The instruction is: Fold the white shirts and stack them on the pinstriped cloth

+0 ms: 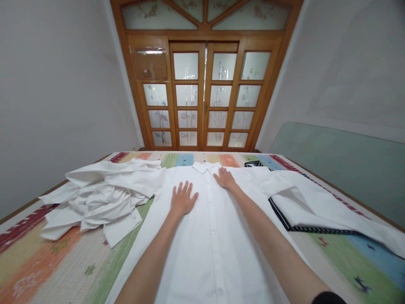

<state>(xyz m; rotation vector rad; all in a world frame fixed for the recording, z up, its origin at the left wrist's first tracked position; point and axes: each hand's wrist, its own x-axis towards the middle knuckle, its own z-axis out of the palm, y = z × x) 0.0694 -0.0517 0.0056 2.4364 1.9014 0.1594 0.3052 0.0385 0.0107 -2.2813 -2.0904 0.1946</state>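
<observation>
A white button-up shirt lies spread front side up, its collar at the far end and its button strip running toward me. My left hand rests flat on the chest, left of the buttons, with fingers spread. Just right of the collar, my right hand lies flat on the cloth, fingers stretched out. Neither hand holds anything. The shirt's right-side sleeve stretches out to the right, over part of a dark-edged folded white item. On the left, the other sleeve meets the crumpled cloth pile.
A heap of crumpled white cloth sits on the left. Underneath everything is a multicoloured striped cover. A black-and-white patterned item lies beyond the right shoulder. A pale green panel leans at the right wall, and wooden glazed doors stand behind.
</observation>
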